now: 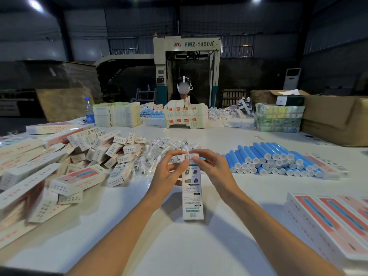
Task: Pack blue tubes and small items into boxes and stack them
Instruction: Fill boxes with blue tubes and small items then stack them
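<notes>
- Dim warehouse, broad white table (pixel 179 246).
- At centre: long white printed cardboard box (pixel 192 198), far end pinched between left hand (pixel 169 176) and right hand (pixel 216 170), fingers curled on it.
- At 2 o'clock: stacked blue white-capped tubes (pixel 274 160).
- At 12 o'clock, just behind: heap of clear-wrapped small items (pixel 159 148).

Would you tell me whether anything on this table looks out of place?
Only the small boxes at left: a jumbled, tilted heap, unlike the neatly stacked blue tubes at right.
</notes>
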Motion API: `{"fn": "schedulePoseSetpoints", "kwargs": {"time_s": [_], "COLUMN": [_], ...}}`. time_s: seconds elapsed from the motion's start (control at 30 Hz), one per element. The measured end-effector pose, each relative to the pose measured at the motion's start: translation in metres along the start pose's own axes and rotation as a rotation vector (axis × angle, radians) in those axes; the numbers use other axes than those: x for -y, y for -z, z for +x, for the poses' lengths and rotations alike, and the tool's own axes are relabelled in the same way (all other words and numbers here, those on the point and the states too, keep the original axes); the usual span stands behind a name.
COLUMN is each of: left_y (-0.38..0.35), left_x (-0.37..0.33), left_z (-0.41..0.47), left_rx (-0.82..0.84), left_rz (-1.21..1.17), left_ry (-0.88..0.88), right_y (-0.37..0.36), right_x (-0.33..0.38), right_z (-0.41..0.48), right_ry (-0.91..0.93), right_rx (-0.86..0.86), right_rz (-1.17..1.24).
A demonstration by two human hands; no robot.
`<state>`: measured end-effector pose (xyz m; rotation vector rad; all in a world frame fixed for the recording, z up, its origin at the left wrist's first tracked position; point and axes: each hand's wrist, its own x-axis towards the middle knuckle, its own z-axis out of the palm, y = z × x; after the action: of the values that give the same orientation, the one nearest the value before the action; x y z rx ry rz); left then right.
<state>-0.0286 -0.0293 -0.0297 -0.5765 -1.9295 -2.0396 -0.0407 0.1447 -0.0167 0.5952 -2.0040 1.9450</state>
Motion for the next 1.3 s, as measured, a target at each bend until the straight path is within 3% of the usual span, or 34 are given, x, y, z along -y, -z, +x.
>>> {"fn": "schedulePoseSetpoints", "kwargs": {"time_s": [0.17, 0.23, 0.3, 0.4, 0.47, 0.57, 0.67, 0.77, 1.0, 1.17, 1.3], "left_y": [0.001, 0.004, 0.005, 0.003, -0.001, -0.012, -0.025, -0.041, -0.079, -0.110, -0.133], "left_x": [0.003, 0.005, 0.008, 0.012, 0.013, 0.014, 0.017, 0.017, 0.001, -0.007, -0.003], "left_z": [0.002, 0.005, 0.007, 0.009, 0.009, 0.009, 0.009, 0.007, 0.003, -0.001, -0.008], "left_rx": [-0.014, -0.029, -0.037, 0.014, 0.059, 0.115, 0.313, 0.482, 0.606, 0.624, 0.669], "left_rz": [-0.160, -0.244, -0.312, -0.293, -0.184, -0.026, 0.208, 0.445, 0.485, 0.446, 0.434], "left_ry": [0.074, 0.110, 0.125, 0.057, -0.004, -0.023, 0.023, -0.056, -0.137, -0.146, -0.147], "right_y": [-0.008, -0.004, 0.003, 0.016, 0.024, 0.049, 0.094, 0.153, 0.301, 0.372, 0.404], "right_x": [0.001, 0.009, 0.017, 0.026, 0.032, 0.050, 0.072, 0.091, 0.103, 0.110, 0.113], "right_z": [-0.006, -0.010, -0.016, -0.031, -0.041, -0.056, -0.070, -0.083, -0.126, -0.164, -0.189], "right_ry": [-0.318, -0.438, -0.463, -0.425, -0.391, -0.295, -0.161, -0.126, -0.374, -0.492, -0.570], "right_rx": [0.043, 0.162, 0.311, 0.345, 0.264, 0.110, -0.036, -0.204, -0.428, -0.579, -0.586], "right_rz": [0.142, 0.104, 0.128, 0.163, 0.061, -0.288, -0.656, -0.877, -1.379, -1.578, -1.721]}}
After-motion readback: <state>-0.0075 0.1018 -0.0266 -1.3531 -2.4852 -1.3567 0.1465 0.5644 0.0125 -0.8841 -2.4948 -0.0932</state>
